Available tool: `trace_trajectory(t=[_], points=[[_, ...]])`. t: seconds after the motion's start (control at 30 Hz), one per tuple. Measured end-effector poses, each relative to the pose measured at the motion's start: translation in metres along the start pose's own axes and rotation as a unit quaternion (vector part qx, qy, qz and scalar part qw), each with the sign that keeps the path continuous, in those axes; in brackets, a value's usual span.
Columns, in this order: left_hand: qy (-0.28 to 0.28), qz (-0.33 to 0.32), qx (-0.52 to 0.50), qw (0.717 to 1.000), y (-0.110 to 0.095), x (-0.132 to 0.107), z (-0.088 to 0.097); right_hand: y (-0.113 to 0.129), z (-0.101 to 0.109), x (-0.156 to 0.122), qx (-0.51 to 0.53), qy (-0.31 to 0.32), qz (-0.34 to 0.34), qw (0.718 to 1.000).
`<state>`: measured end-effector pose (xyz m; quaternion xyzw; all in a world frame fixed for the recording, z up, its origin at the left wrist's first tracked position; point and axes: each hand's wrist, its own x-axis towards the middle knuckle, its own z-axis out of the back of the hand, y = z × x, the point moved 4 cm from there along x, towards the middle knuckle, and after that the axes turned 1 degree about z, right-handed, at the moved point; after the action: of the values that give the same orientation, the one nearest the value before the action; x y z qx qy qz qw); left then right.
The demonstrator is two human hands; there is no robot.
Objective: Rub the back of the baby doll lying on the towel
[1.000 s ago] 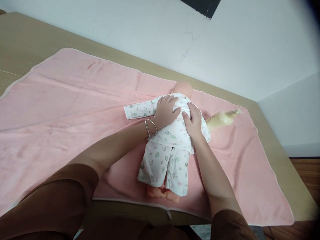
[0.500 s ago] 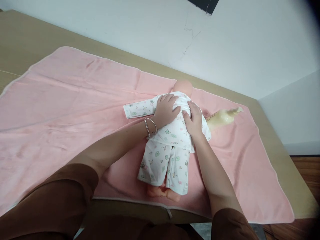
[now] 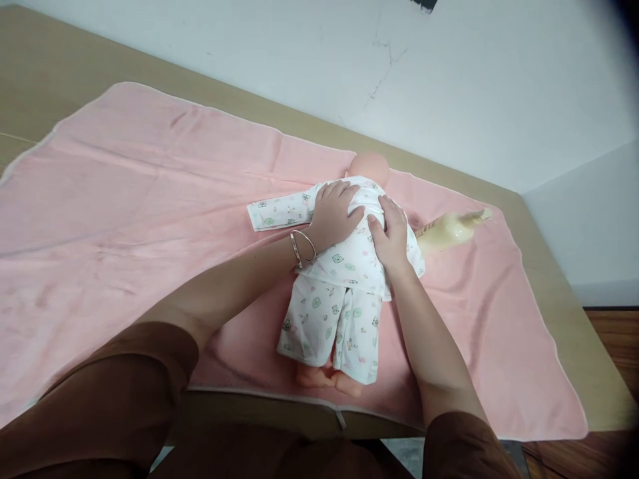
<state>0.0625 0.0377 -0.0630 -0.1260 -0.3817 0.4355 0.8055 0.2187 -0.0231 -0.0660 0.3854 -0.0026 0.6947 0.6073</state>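
Observation:
A baby doll (image 3: pixel 344 293) in white printed pyjamas lies on a pink towel (image 3: pixel 124 199), head toward the wall. My left hand (image 3: pixel 332 216), with bangles at the wrist, lies flat on the doll's upper body, fingers spread over the shirt. My right hand (image 3: pixel 392 236) rests beside it on the doll's right side, fingers laid on the cloth. The doll's empty left sleeve (image 3: pixel 279 211) stretches out to the left. Its bare right arm (image 3: pixel 452 227) sticks out to the right. Bare feet (image 3: pixel 329 380) show below the trouser legs.
The towel covers a tan table (image 3: pixel 564 293) that stands against a white wall (image 3: pixel 449 80). The table's near edge runs just under the doll's feet. Wooden floor (image 3: pixel 614 332) shows at the right.
Both hands stay pressed on the doll's chest. The view has shifted slightly, so the doll and towel sit a little to the right.

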Motion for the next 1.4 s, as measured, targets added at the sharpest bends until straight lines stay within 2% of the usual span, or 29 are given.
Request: trace_trajectory(t=[0.77,1.4], points=[[0.004,0.002,0.0,1.0,-0.0006,0.0004,0.0006,0.0006,0.0011,0.0005,0.001,-0.004,0.013,1.0],[-0.015,-0.012,0.013,1.0,0.0035,0.0011,-0.0047,-0.0013,0.0003,0.0004,-0.001,-0.008,0.02,1.0]])
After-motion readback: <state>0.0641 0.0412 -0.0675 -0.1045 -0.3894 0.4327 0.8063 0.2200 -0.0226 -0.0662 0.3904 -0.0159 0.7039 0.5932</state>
